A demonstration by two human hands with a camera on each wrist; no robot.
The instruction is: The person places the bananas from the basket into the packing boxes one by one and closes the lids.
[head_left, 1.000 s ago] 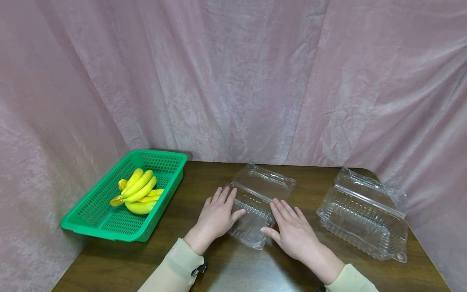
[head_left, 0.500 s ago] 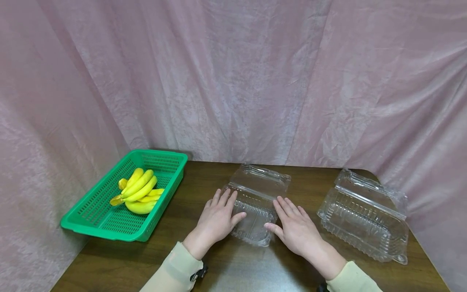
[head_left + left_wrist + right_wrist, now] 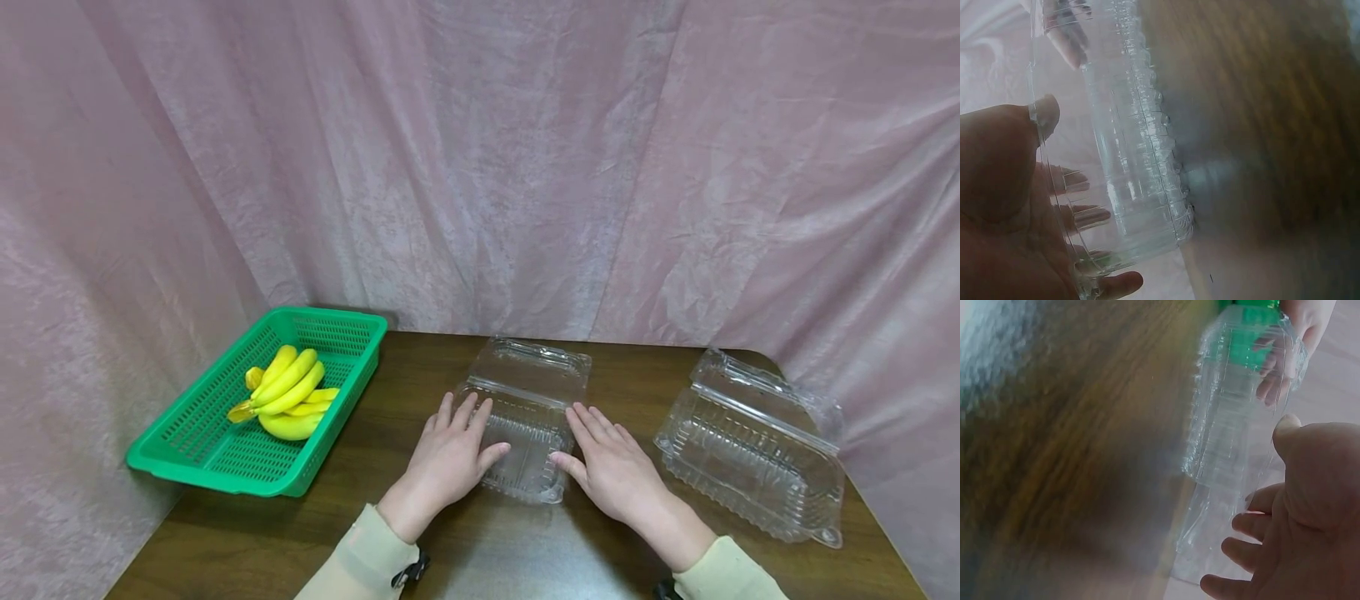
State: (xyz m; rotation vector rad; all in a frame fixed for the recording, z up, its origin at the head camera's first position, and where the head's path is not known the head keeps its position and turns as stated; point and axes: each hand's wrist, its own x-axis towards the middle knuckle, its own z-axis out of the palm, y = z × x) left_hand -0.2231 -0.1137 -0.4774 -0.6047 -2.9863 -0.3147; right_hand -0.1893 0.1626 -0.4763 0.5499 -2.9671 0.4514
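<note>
A clear plastic clamshell container (image 3: 528,437) lies on the table between my hands, its lid (image 3: 531,371) folded back toward the curtain. My left hand (image 3: 448,458) touches its left side with fingers straight and spread, the thumb out over the rim. On the other side, my right hand (image 3: 617,473) lies along the right rim, fingers extended. The left wrist view shows the ribbed container wall (image 3: 1141,144) with the left fingers visible through the plastic. In the right wrist view, the right thumb (image 3: 1286,428) is at the container's upper edge.
At the left stands a green plastic basket (image 3: 217,479) with yellow bananas (image 3: 288,392) in it. A second clear clamshell container (image 3: 750,467) rests with its lid raised on the right of the wooden table (image 3: 510,558). Behind hangs a pink curtain (image 3: 480,167).
The middle container has shifted slightly left at its back and turned straighter between my hands. Both hands have moved a little with it, fingers still extended.
</note>
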